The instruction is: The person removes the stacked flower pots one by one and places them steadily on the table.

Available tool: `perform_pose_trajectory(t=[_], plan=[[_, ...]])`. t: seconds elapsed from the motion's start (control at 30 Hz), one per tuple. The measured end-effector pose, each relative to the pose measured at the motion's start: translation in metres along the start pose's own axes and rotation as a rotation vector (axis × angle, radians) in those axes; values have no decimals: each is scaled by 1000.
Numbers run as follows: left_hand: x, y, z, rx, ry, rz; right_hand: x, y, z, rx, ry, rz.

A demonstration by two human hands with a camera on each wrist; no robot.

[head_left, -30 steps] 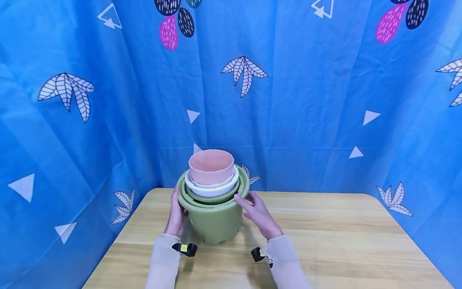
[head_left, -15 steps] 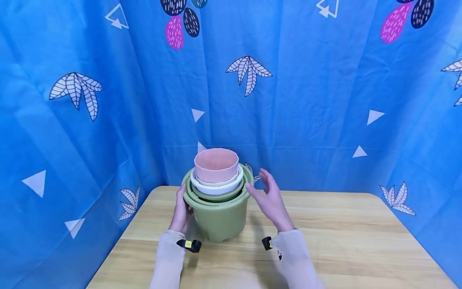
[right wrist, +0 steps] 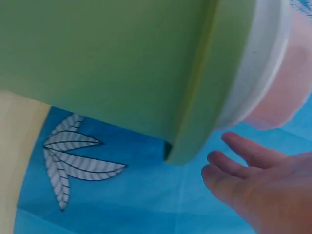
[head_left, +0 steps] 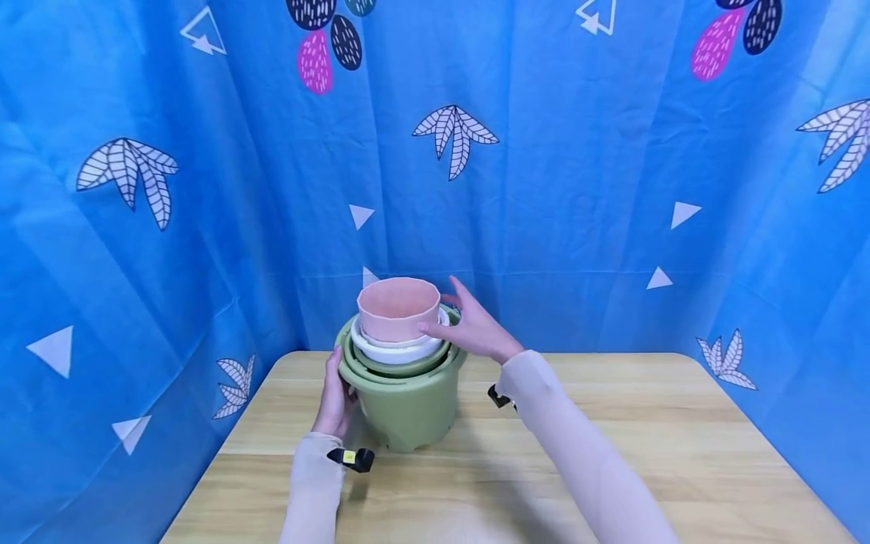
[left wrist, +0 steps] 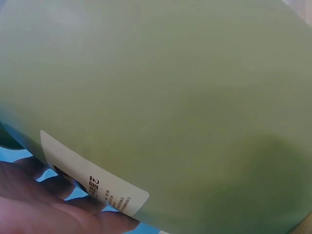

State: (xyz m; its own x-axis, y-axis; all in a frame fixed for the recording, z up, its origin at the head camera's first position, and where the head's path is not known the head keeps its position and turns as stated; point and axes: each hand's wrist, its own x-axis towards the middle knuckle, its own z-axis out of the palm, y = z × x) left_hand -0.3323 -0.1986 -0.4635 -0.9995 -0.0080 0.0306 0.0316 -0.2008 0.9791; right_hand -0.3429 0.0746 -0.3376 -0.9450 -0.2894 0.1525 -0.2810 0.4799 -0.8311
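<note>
A nested stack of flower pots stands on the table in the head view. The large green flower pot (head_left: 408, 412) is outermost, with a smaller green pot (head_left: 408, 370) inside its rim. Above these sit a white pot (head_left: 390, 353) and, on top, a pink pot (head_left: 397, 326). My left hand (head_left: 331, 400) holds the large green pot at its left side, thumb at the rim; the left wrist view shows its fingers (left wrist: 56, 183) beside a printed label (left wrist: 92, 175). My right hand (head_left: 478, 330) is spread at the pink pot's right side, thumb overlapping its front.
The stack is near the back left of the wooden table (head_left: 612, 438). Blue patterned cloth (head_left: 571, 189) hangs behind the table and along both sides. Dark wrist cameras (head_left: 353, 458) are strapped over the pale sleeves (head_left: 309, 483).
My right hand has left the large green pot's rim, opened outward, then moved up and left to the pink pot. My left hand has stayed on the large green pot.
</note>
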Motion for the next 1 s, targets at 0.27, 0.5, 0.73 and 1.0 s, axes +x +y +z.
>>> perform_pose_trajectory(t=[0.27,0.5,0.73,1.0], plan=[[0,0,0,7,-5,3,15,6,5,-29,-63,24],[1,0,0,5,7,14,22,6,11,41,-51,-68],[4,-1,2,2,-5,17,21,6,21,119,-9,-77],[4,-2,-2,-2,-17,5,23,10,34,159,31,-117]])
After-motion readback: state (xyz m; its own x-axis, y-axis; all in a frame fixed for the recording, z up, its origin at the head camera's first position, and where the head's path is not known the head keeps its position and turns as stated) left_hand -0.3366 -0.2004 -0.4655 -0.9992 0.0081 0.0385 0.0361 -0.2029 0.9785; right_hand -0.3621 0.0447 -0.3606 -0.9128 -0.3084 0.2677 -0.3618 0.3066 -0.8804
